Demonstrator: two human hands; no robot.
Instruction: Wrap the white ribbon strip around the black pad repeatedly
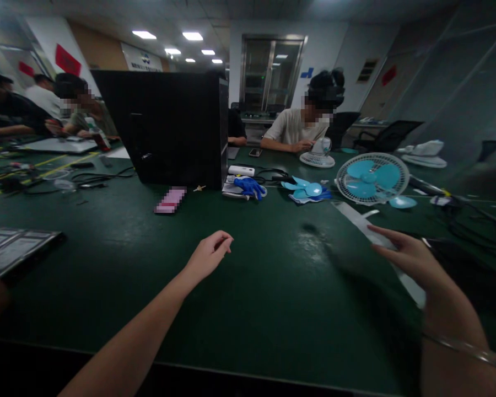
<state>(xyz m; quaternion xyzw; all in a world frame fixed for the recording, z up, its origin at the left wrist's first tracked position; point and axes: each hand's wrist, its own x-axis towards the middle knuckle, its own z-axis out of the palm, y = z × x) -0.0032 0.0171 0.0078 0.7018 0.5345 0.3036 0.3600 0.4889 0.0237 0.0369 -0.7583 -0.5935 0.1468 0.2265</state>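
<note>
Strip [357, 219], white: I am gripping it in the right hand [410, 258], the left hand [210, 252] lying narrowly curled.

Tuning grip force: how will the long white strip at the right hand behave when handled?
The white strip looks thin, so probably light. It runs nearly straight either side of the right hand, suggesting some stiffness. Its flat shape should likely resist rolling.
</note>
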